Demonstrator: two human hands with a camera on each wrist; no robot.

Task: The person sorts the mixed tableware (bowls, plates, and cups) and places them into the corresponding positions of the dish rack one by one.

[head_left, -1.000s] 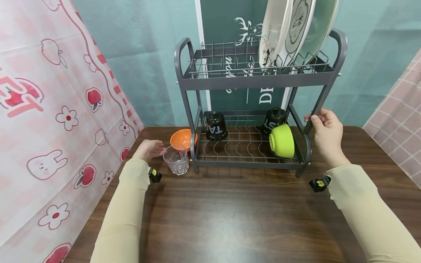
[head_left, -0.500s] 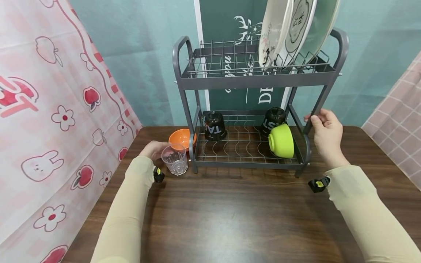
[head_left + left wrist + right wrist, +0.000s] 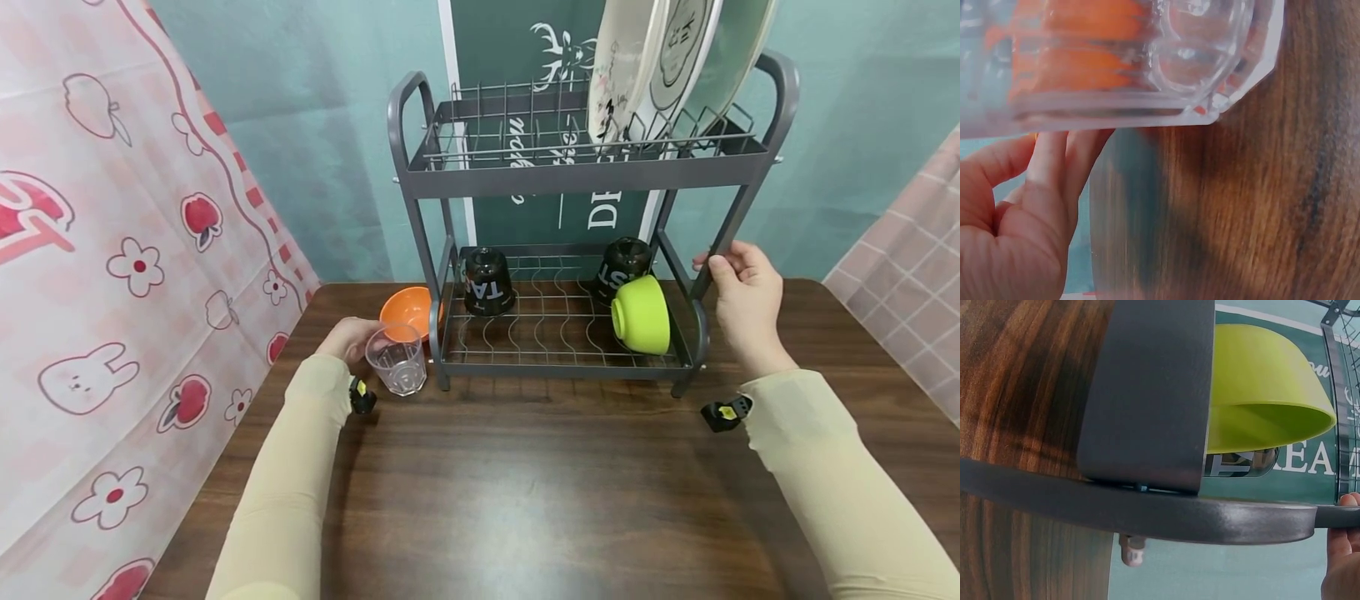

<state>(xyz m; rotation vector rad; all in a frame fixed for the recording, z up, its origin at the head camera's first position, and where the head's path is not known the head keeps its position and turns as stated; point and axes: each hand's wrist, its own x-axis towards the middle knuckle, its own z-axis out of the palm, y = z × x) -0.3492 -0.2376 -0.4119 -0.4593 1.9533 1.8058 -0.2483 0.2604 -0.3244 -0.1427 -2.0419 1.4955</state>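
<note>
My left hand (image 3: 351, 337) reaches in beside a clear plastic tumbler (image 3: 397, 358) on the table, close to an orange bowl (image 3: 408, 304) behind it. In the left wrist view, its fingers (image 3: 1047, 162) run fairly straight up behind the tumbler (image 3: 1135, 69), which hides their tips; whether they touch the bowl cannot be told. My right hand (image 3: 748, 308) grips the right upright of a dark grey two-tier dish rack (image 3: 577, 177), thumb in front. In the right wrist view, fingers (image 3: 1338, 550) show at the upright's edge.
On the lower tier, two black cups (image 3: 488, 283) stand upside down, and a lime-green bowl (image 3: 643, 317) lies tilted at the right. Several plates (image 3: 630, 75) stand upright above. A patterned cloth (image 3: 150, 333) hangs left of the wooden table (image 3: 525, 483).
My left hand has moved right and forward, going in behind the tumbler's left side. My right hand keeps its hold on the rack. The view has shifted slightly.
</note>
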